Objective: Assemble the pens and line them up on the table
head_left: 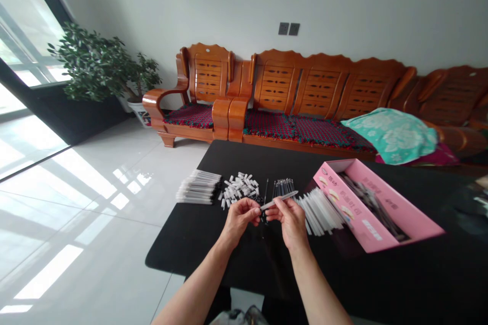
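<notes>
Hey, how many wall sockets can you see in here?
2: one dark wall socket on the wall above the long wooden sofa, and another just right of it. More could be hidden behind the sofa.

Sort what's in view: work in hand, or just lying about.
Likely work:
- slim whitish plastic pen between left hand and right hand
- row of slim whitish pens
- small white plastic cylinders
- thin dark pen refills
- translucent plastic tubes
- pink cardboard box

Not involved:
- turquoise floral cloth
- green potted plant

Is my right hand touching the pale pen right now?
Touching. The head view shows it: the right hand grips the pale pen, which sticks out on both sides of the grip.
</notes>
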The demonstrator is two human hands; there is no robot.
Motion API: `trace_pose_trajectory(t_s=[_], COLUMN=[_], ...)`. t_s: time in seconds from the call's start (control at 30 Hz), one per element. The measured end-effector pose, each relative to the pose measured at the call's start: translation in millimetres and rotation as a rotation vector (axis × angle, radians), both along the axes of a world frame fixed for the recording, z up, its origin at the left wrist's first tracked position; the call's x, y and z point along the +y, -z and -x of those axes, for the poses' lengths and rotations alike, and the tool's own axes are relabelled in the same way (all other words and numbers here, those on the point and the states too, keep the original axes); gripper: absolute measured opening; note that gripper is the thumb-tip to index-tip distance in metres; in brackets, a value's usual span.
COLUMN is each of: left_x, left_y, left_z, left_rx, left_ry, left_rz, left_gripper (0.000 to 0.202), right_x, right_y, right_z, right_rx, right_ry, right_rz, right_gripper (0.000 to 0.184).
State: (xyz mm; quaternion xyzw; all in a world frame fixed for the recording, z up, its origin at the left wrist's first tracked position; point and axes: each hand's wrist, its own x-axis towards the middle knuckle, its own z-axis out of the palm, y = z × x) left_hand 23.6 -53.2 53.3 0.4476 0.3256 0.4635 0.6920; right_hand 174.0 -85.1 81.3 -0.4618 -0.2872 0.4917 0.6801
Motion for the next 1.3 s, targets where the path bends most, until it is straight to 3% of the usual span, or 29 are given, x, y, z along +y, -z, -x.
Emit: trace_pose_trajectory(t_s=[0.23,0.57,0.7,0.93,1.17,1.3], left_x=[-2,-4,-2,2,1,2], left_y=[-4.5,-2.3,-1.9,5.8,-2.1,-2.7], left_z=[-3,-9,-6,-3,-4,-2], left_rx=[0.008,0.034,0.11,0.244,0.199,0.19], left_ry=[-0.091,-0.189,-0.164,-0.012,-0.067,-0.08], left_rz=[0.012,-0.117,-0.154,-0.001,-0.003,-0.054], left_gripper=[0.034,0.031,0.039,0.057,0.043,0.047], right_x=[0,1,2,3,0,1], right_y=[1.9,3.2,6.6,7.8,9.8,10.0], right_z=[1,11,11,10,12,12], right_rx=[-0.033,0.054,0.088,0.065,0.031,0.022], right_ry=[0.014,0.126,0.153,0.143,0.124,0.119], right_rz=[-0.002,0.088,0.094,0.067,0.071,0.066], right_gripper=[0.035,0.038,0.04,0.039,0.038,0.038])
